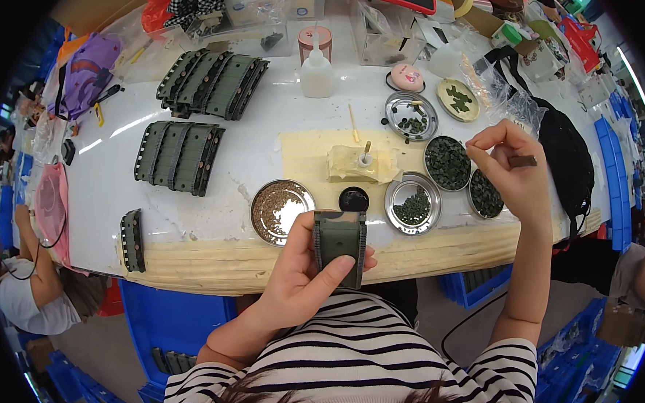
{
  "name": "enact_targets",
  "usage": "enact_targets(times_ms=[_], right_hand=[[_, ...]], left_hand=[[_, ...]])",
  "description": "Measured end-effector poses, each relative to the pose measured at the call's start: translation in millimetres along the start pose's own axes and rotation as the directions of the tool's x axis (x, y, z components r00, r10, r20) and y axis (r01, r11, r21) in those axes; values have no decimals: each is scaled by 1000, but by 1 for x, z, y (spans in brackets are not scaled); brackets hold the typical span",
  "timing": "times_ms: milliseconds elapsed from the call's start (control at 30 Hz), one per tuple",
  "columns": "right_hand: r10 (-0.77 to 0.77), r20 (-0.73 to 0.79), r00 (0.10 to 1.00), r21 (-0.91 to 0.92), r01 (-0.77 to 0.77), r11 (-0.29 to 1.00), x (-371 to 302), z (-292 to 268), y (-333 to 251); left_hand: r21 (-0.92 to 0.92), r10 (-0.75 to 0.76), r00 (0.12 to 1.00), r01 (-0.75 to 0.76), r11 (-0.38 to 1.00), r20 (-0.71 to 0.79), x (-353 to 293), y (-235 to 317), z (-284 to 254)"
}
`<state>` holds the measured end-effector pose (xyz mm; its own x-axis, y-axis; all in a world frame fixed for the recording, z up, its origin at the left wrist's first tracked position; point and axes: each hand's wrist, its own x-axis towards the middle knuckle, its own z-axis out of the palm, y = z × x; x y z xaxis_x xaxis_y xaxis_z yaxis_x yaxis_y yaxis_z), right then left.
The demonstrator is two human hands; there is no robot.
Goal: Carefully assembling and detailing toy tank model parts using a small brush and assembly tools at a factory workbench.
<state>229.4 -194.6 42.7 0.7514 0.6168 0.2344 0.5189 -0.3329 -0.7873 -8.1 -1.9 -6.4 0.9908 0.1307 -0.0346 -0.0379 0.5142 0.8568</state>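
Observation:
My left hand (292, 291) is wrapped round a dark green moulded model piece (340, 240) with ribbed, track-like edges, held upright near the table's front edge. My thumb presses on its front face. Above the small tins at the right, my right hand (515, 181) is closed, with a short brown stick (523, 161) jutting from it. Its thumb and forefinger are pinched together; anything tiny between their tips is too small to make out. Below that hand lie a tin of dark green bits (448, 163) and another tin of dark green bits (486, 195), partly covered by it.
Similar green pieces stand in a back stack (212, 82), a front stack (177, 156) and a single piece (132, 240). Metal dishes hold brown granules (272, 212) and green bits (413, 205). A small glue pot (365, 160), black cap (353, 199) and squeeze bottle (316, 73) stand mid-table.

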Motion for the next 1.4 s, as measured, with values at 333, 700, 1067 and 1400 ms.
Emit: enact_targets(times_ms=[333, 700, 1067, 1400], right_hand=[[21, -158, 987, -152, -45, 987, 7, 4, 6], [-184, -2, 983, 50, 183, 982, -45, 59, -73], [-356, 23, 934, 68, 354, 933, -44, 78, -73], [-591, 14, 806, -104, 589, 801, -41, 85, -61]], left_hand=[[53, 28, 999, -27, 998, -19, -2, -2, -4], [141, 95, 995, -96, 985, 14, 0, -4, -5], [132, 77, 997, -78, 988, 15, -3, -2, -2], [193, 84, 996, -85, 978, 17, -3, -1, -1]])
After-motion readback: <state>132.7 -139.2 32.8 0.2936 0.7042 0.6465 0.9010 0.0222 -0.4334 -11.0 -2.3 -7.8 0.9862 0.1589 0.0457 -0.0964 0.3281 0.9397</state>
